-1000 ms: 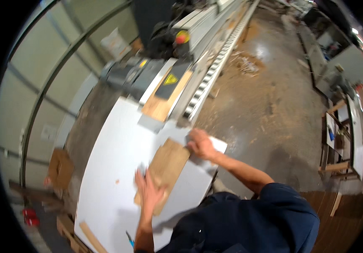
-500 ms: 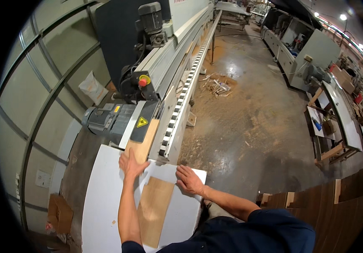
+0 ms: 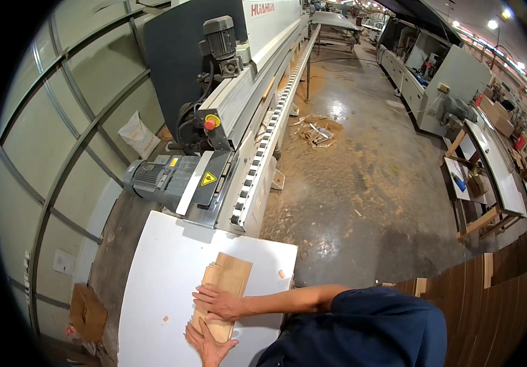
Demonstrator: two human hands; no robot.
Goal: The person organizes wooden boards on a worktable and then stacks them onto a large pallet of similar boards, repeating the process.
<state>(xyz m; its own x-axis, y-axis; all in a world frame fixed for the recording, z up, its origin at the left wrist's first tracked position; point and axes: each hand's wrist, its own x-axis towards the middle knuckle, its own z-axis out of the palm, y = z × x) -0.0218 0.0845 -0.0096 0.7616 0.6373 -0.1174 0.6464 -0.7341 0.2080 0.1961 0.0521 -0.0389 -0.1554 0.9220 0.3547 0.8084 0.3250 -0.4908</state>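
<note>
Two light wooden boards [image 3: 231, 270] lie on the white tabletop [image 3: 153, 269], the upper one slightly shifted to the left of the lower. My right hand [image 3: 222, 304] rests flat across the upper board, fingers stretched toward its left edge. Below it, my left hand [image 3: 209, 350] touches the near end of the boards with thumb and fingers spread. The hands are almost touching. Beyond the table stands a long machine, its infeed plate [image 3: 201, 215] bare beside a black guard with a yellow warning sign [image 3: 208, 178].
A red stop button [image 3: 210, 123] sits on the machine, with a grey motor [image 3: 147, 177] at its left. Small wood scraps [image 3: 281, 273] lie on the tabletop. Sawdust and offcuts [image 3: 318, 133] litter the floor. Brown panels [image 3: 459, 293] stand at the right, a workbench [image 3: 489, 165] beyond.
The board at the machine's infeed is gone from there, and a second board now lies on the one on the table. Both hands have moved nearer, onto the boards.
</note>
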